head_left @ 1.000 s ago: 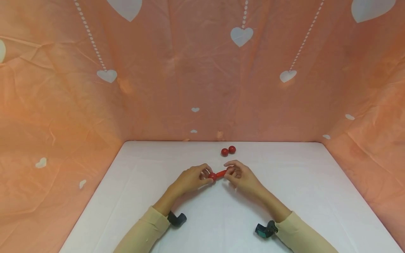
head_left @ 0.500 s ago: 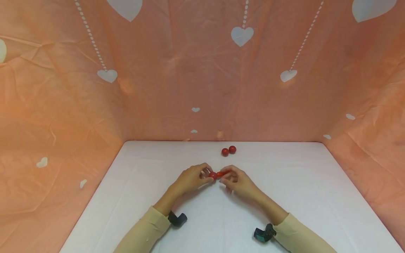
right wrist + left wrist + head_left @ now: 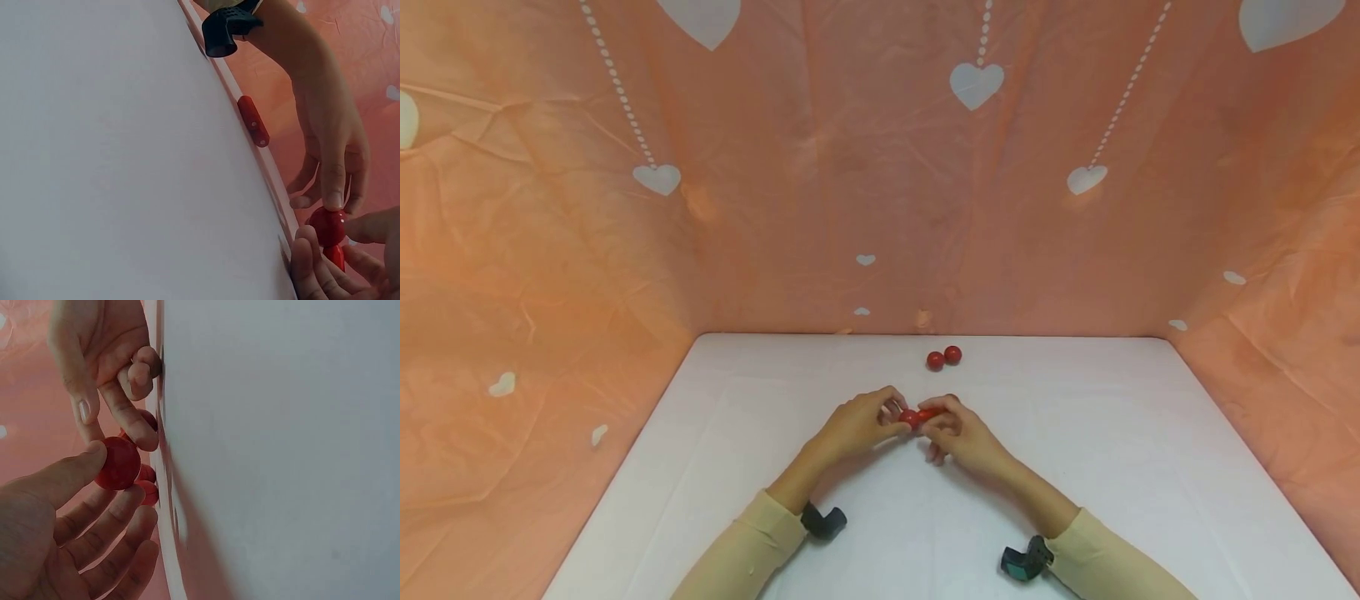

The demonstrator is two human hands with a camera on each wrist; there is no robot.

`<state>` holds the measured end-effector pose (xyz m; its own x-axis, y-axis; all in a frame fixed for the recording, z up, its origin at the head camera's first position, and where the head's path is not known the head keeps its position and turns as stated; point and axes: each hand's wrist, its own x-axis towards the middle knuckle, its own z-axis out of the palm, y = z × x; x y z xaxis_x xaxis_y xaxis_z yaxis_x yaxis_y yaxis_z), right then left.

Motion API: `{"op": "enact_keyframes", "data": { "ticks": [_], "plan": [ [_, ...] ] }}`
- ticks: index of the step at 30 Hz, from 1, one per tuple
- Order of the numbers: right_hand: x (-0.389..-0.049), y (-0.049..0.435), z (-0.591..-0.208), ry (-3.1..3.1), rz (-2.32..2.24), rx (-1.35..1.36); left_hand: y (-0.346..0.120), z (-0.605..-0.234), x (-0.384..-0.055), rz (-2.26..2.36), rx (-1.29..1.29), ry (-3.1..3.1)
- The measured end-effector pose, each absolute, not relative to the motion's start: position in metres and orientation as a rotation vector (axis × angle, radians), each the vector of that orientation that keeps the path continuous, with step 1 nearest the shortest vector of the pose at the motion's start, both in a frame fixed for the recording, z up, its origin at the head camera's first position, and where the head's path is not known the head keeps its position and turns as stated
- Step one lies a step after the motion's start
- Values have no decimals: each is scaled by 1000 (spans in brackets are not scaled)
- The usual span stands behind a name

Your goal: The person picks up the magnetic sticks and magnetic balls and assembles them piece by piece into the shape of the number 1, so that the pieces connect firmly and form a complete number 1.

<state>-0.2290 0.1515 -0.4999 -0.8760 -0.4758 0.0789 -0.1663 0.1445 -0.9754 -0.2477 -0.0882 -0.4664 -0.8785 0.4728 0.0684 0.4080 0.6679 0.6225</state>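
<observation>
My left hand (image 3: 861,425) pinches a glossy red ball (image 3: 909,418) between thumb and fingertips, plain in the left wrist view. A short red rod (image 3: 335,256) meets the ball end to end. My right hand (image 3: 966,437) holds that rod between thumb and index finger, its other fingers loosely bent. A darker red rounded end (image 3: 148,419) peeks out behind my right index finger in the left wrist view. Much of the rod is hidden by the right fingers. Both hands are close together over the table.
Two loose red balls (image 3: 936,361) sit side by side on the white tabletop (image 3: 1075,400) beyond the hands. A red rounded bar with pale spots (image 3: 253,122) shows near the table's edge in the right wrist view. Orange cloth with hearts (image 3: 775,208) walls the table.
My right hand has shifted left along the rod from its far end, and its fingers now lie close to the ball. My left hand keeps its grip almost in place.
</observation>
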Motion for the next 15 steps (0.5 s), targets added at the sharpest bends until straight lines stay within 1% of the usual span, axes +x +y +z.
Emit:
{"op": "enact_keyframes", "data": {
  "ticks": [15],
  "plan": [
    [-229,150,-502,2014,-1881,-522,-82,-465,-245,1012,721,2761]
  ]
}}
